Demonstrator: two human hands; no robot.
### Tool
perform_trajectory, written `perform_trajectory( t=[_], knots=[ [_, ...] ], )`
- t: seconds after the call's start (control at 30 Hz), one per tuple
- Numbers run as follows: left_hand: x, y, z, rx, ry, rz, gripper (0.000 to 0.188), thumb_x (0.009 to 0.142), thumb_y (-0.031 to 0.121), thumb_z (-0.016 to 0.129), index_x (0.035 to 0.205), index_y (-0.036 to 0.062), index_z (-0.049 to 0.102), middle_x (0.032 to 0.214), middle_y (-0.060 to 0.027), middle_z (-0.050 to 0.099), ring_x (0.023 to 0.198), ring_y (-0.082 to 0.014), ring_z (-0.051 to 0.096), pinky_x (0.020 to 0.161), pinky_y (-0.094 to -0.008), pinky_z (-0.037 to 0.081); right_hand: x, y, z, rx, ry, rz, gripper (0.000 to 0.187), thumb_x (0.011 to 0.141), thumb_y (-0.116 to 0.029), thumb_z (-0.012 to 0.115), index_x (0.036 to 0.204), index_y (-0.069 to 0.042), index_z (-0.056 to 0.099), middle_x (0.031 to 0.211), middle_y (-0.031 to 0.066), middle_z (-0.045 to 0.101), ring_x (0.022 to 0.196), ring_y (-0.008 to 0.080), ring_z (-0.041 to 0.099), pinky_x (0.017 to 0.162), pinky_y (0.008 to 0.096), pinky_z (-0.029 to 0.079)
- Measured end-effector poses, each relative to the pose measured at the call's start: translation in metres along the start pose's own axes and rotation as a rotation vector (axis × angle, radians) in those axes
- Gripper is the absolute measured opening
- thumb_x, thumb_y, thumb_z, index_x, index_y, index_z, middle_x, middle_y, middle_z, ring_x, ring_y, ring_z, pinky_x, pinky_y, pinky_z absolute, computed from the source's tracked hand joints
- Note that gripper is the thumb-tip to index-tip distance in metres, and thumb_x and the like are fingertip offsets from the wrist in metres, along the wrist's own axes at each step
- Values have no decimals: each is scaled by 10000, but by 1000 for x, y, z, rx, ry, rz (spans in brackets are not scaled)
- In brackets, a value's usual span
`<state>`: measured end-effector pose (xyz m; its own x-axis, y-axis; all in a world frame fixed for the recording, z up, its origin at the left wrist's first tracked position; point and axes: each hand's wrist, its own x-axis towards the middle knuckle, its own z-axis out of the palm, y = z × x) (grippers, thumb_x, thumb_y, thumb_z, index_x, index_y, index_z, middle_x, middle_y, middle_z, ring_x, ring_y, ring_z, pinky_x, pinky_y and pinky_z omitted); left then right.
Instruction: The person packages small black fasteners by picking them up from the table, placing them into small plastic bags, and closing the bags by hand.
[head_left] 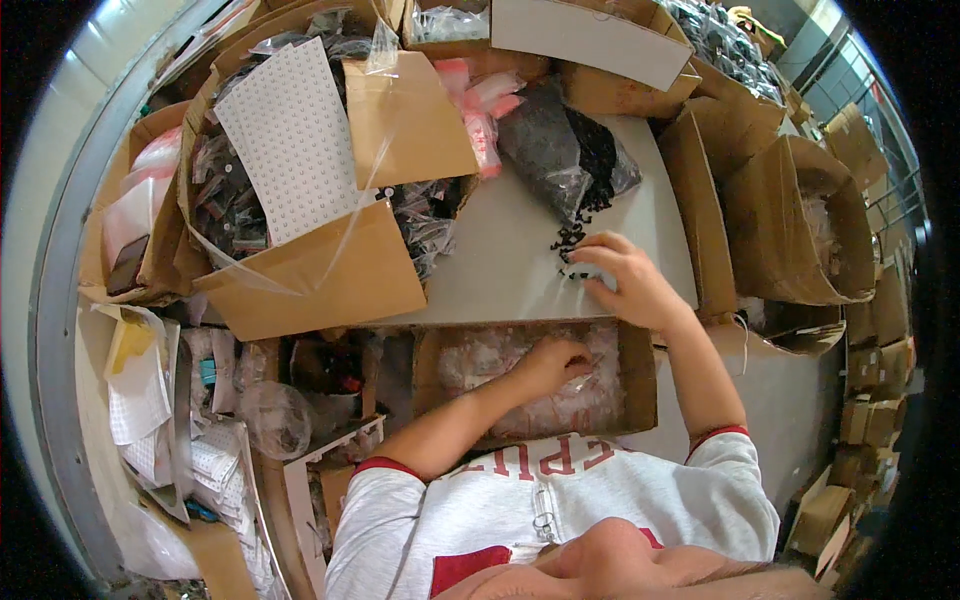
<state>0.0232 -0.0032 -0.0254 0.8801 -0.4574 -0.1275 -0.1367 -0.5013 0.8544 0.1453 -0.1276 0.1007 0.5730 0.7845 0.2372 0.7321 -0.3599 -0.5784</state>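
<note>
My left hand [553, 366] is curled over an open cardboard box [640, 390] at the table's near edge. Its fingers are closed on what looks like a small clear plastic bag [579, 381], partly hidden by the hand. Many clear bags [520, 412] with reddish marks fill that box. On the white tabletop, my right hand [628, 282] has thumb and fingers apart beside small loose black pieces [568, 240]. Just beyond them lies a large clear bag [545, 135] with more black pieces [597, 160] spilling from it; their exact kind is too small to tell.
A large carton [310, 285] of dark bagged items, with a dotted white sheet [290, 140] and a cardboard flap [410, 120] on top, stands at left. Pink-and-clear bags [480, 105] lie at the back. Tall open cartons [800, 220] flank the table's right side.
</note>
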Motion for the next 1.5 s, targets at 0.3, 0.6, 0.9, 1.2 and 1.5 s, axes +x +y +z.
perform_trajectory(
  t=[0.3,0.6,0.9,1.2,1.5],
  knots=[
    [-1,-6,0,-747,44,-138,186,798,66,681,959,33,594,857,-11,589,855,-105,532,772,-254,441,-29,6,12,-12,53,52,346,742,-45,687,1084,-39,629,1107,136,580,1031,323,549,887,398,465],
    [-9,2,5,-782,152,-52,238,761,133,659,955,-3,630,883,-53,630,826,-134,553,732,-267,456,-72,-37,39,28,61,-101,252,700,-87,702,939,-50,634,1005,133,598,920,326,575,808,406,487],
    [-6,-4,6,-942,55,-122,140,700,50,617,833,7,599,832,1,602,786,-60,512,636,-251,451,-87,-37,61,-4,1,-193,222,706,-99,694,912,-73,616,919,83,572,856,272,574,748,371,500],
    [-9,12,-4,-965,53,-131,232,716,46,626,938,-18,650,886,-22,646,825,-74,551,684,-263,478,-96,-30,61,-63,-1,-250,206,680,-130,644,880,-80,629,940,59,594,873,244,589,757,374,501],
    [-6,-1,10,-854,308,-24,78,744,34,660,809,-4,644,759,9,627,686,-46,526,571,-230,449,-88,-33,52,-117,61,-376,195,665,-174,664,847,-111,634,912,18,583,865,208,587,777,345,466]
  ],
)
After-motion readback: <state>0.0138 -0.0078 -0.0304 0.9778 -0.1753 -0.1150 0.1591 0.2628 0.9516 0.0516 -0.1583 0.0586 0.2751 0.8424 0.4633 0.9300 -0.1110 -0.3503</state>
